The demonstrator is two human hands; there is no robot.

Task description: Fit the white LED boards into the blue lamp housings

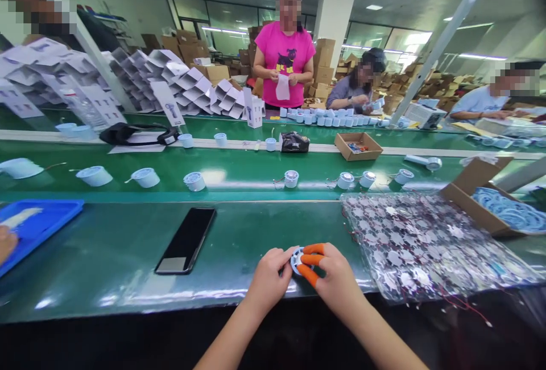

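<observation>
Near the front edge of the green bench I have a small light-blue round plastic housing (294, 262). My left hand (269, 276) grips its left side between thumb and forefinger. Orange finger cots cover several fingertips of my right hand (335, 272), which are closed over the top and right side of the same part. Those fingers hide much of its face. To the right lies a clear plastic tray (398, 245) full of small pale discs with thin red wires. A black smartphone (186, 241) rests on the bench left of my hands.
Light-blue cups (195, 181) with wires stand along the green conveyor (239, 168). A carton of light-blue rings (507, 210) is at right. Another person's hand (6, 243) is at a blue tray (55, 216) on the left. Several people work across the line.
</observation>
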